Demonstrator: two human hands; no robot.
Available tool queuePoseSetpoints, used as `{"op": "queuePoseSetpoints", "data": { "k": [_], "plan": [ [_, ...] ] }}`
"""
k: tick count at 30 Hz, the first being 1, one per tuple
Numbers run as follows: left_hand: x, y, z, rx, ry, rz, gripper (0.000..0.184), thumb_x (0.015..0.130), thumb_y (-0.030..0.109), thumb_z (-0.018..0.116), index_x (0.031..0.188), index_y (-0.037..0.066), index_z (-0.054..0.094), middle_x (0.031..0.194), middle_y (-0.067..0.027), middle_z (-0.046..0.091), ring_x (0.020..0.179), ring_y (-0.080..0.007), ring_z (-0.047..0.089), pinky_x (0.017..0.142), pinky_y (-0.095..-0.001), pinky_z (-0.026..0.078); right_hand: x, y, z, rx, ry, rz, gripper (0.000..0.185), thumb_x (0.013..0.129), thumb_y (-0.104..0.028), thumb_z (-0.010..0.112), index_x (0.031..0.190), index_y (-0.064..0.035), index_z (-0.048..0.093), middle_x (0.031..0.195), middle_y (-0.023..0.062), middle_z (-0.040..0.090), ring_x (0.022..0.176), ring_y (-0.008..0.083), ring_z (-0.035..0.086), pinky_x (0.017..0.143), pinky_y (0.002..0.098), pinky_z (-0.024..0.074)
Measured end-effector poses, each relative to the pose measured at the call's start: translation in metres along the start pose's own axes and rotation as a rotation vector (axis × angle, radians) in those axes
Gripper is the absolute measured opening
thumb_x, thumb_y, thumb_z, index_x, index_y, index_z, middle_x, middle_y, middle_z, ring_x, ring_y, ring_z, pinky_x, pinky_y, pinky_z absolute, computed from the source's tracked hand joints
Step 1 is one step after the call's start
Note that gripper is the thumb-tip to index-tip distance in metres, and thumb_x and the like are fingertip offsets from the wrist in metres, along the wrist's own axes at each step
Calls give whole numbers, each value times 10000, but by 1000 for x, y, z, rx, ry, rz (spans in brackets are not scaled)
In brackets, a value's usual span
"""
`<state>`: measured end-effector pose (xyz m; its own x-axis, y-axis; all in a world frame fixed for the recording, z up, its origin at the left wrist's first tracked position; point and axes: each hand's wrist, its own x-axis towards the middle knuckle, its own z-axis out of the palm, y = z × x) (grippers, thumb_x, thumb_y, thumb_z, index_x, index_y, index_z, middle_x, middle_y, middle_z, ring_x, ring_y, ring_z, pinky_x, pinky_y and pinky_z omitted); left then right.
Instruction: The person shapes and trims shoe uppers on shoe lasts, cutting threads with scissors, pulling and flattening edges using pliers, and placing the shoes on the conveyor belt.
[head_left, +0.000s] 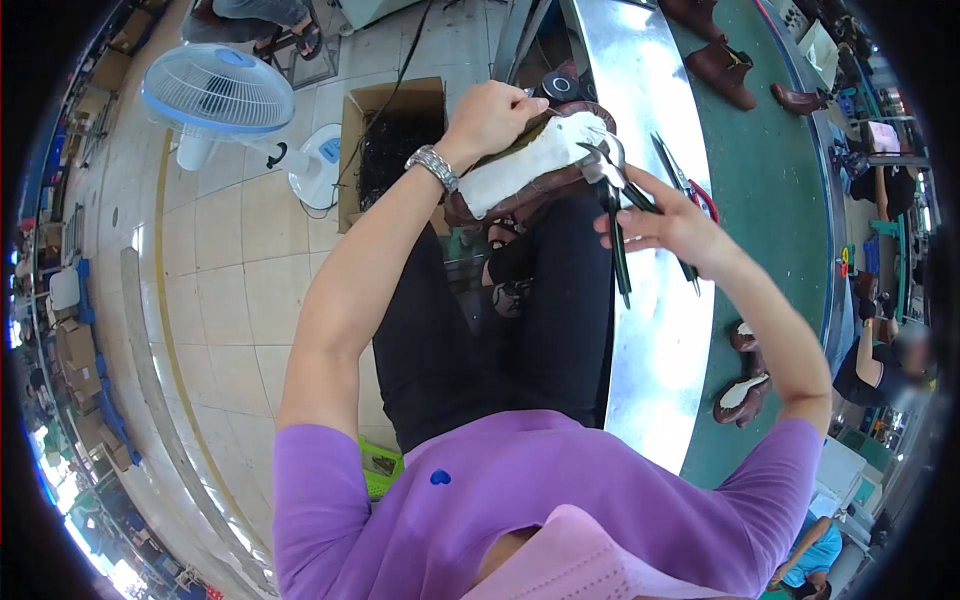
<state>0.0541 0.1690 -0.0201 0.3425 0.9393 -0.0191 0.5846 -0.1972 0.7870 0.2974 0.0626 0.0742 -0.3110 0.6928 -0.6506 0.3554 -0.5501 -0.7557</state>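
A brown leather shoe point(552, 187) lies sole up across my knees, its white bottom point(530, 167) facing me. My left hand point(492, 122) is closed at the shoe's upper left edge, fingertips pinched together; whatever is between them is too small to make out. In my right hand point(680, 225) is a pair of pincers point(603, 170) with dark green handles. Their metal head is over the shoe's right end, and whether the jaws touch it I cannot tell. Scissors point(700, 197) with red handles lie on the metal bench just beyond my right hand.
The shiny metal bench point(655, 350) runs along my right side, beside a green surface point(765, 200) with brown boots point(720, 72) and more shoes point(742, 400). On the left stand a fan point(215, 95) and a cardboard box point(365, 100) with dark contents. Other people are at the edges.
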Motion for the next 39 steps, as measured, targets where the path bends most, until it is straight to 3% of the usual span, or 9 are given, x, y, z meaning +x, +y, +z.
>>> {"op": "queuePoseSetpoints", "data": {
  "k": [3, 7, 10, 20, 23, 28, 31, 34, 39],
  "plan": [
    [-18, -5, 1, -239, -202, -28, 394, 892, 394, 663, 977, 13, 718, 642, -81, 611, 591, -101, 550, 614, -285, 465, 6, -27, 1, -144, -75, 59, 712, 965, -120, 566, 1542, -54, 153, 1114, 166, 655, 989, 230, 659, 866, 346, 539],
    [-94, 43, 38, 367, 142, 315, 696, 668, 178, 836, 1240, -62, 520, 1188, -212, 599, 1124, -382, 555, 983, -407, 438, 0, -32, 2, -243, -108, 182, 690, 979, -123, 546, 1545, -96, 152, 949, 103, 621, 843, 183, 646, 732, 331, 568],
    [-113, 46, 53, 413, 179, 339, 769, 640, 94, 821, 1287, -92, 449, 1282, -220, 533, 1214, -387, 480, 1055, -420, 380, -20, -20, 30, -269, -22, 155, 635, 997, -120, 512, 1533, -108, 172, 762, 37, 494, 637, 139, 584, 552, 297, 542],
    [-120, 37, 60, 398, 240, 446, 759, 709, 102, 767, 1349, -101, 411, 1285, -243, 511, 1230, -398, 464, 1086, -472, 347, -20, 41, 37, -684, 221, -228, 590, 974, -135, 548, 1491, -63, 272, 677, 135, 609, 590, 215, 630, 542, 360, 496],
    [-118, 29, 65, 510, 289, 495, 752, 746, 145, 749, 1363, -106, 400, 1298, -254, 505, 1262, -398, 447, 1102, -475, 336, -24, 4, 5, -1265, 164, -467, 569, 920, -114, 579, 1429, -48, 335, 662, 236, 628, 607, 403, 640, 571, 469, 486],
    [-120, 28, 73, 661, 324, 466, 720, 798, 199, 711, 1371, -108, 400, 1348, -260, 467, 1303, -389, 424, 1119, -477, 324, 3, 0, 33, -713, 618, -577, 588, 918, -119, 561, 1451, -78, 314, 708, 259, 632, 673, 470, 619, 606, 561, 474],
    [-121, 25, 74, 736, 349, 480, 704, 816, 215, 696, 1371, -108, 405, 1369, -263, 452, 1302, -391, 431, 1116, -474, 332, 2, 4, 26, -1116, 344, -444, 590, 914, -128, 552, 1456, -91, 322, 746, 261, 647, 714, 475, 628, 668, 531, 497],
    [-122, 27, 76, 758, 355, 452, 685, 827, 215, 685, 1367, -108, 414, 1373, -266, 452, 1293, -394, 444, 1108, -468, 349, -21, -30, 34, -662, 359, -323, 577, 913, -129, 542, 1452, -95, 338, 839, 285, 653, 791, 487, 624, 728, 553, 477],
    [-118, 27, 76, 774, 378, 452, 609, 864, 197, 657, 1336, -120, 439, 1362, -267, 451, 1281, -402, 459, 1095, -465, 370, 16, 18, 23, -753, 407, -348, 583, 923, -133, 543, 1462, -94, 325, 708, 212, 649, 651, 426, 642, 639, 487, 500]
  ]
}}
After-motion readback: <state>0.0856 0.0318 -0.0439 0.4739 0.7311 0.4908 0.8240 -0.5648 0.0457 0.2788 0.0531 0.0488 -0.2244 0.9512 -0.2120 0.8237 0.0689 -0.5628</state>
